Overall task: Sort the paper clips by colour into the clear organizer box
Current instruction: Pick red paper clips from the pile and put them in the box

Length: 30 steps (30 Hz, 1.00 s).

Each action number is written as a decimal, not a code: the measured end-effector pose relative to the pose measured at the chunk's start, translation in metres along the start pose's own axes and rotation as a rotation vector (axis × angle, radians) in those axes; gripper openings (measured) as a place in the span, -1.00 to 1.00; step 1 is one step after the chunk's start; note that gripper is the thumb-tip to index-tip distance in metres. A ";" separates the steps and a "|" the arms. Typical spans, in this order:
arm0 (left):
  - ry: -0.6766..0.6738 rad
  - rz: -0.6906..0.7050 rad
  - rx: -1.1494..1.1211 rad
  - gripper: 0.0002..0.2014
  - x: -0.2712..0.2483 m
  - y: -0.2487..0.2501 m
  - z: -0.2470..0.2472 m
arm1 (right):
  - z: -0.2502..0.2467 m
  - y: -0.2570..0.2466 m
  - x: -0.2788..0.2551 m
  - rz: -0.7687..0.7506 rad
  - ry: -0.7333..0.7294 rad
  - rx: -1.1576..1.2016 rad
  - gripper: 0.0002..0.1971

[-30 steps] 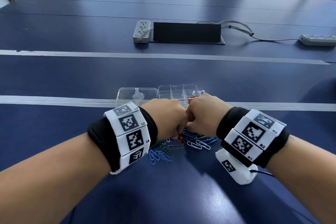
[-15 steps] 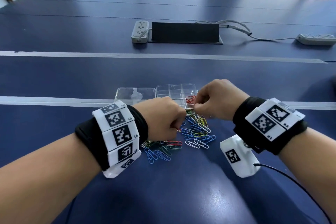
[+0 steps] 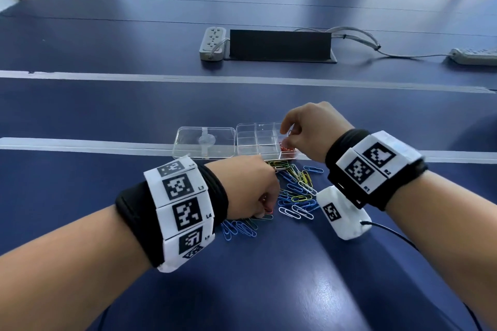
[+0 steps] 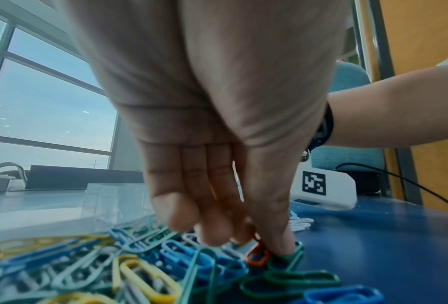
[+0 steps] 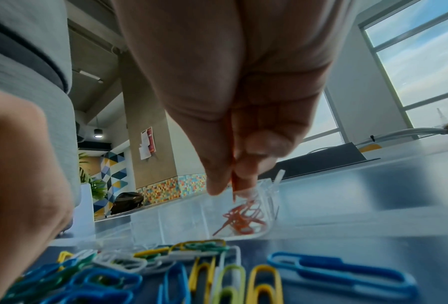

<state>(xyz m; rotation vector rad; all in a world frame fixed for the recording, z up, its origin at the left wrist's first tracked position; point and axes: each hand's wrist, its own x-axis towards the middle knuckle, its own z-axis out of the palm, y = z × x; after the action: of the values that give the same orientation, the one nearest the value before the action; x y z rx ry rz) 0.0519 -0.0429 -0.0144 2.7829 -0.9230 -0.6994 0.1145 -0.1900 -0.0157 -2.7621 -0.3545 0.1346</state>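
A clear organizer box with small compartments lies open on the blue table, its lid flat to the left. Several red clips sit in its near right compartment. My right hand hovers over that compartment and pinches a red paper clip between thumb and fingertips. A loose pile of blue, yellow, green and white clips lies in front of the box. My left hand is down on the pile's left side, pinching a red clip against the table.
A white tagged block with a black cable lies right of the pile. Far back are a black panel and two power strips. Chairs line the table's far edge.
My right hand has lifted away from the left hand and moved back and right to the box's red compartment, carrying a red clip. My left hand stayed low on the pile.
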 end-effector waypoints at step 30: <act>0.331 -0.202 -0.057 -0.85 0.075 0.003 -0.039 | -0.007 0.027 -0.050 0.120 -0.001 0.056 -0.77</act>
<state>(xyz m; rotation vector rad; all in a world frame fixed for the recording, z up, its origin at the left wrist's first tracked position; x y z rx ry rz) 0.1211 -0.0907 -0.0082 2.8441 -0.5571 -0.2656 0.0738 -0.2302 -0.0161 -2.7273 -0.1816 0.1733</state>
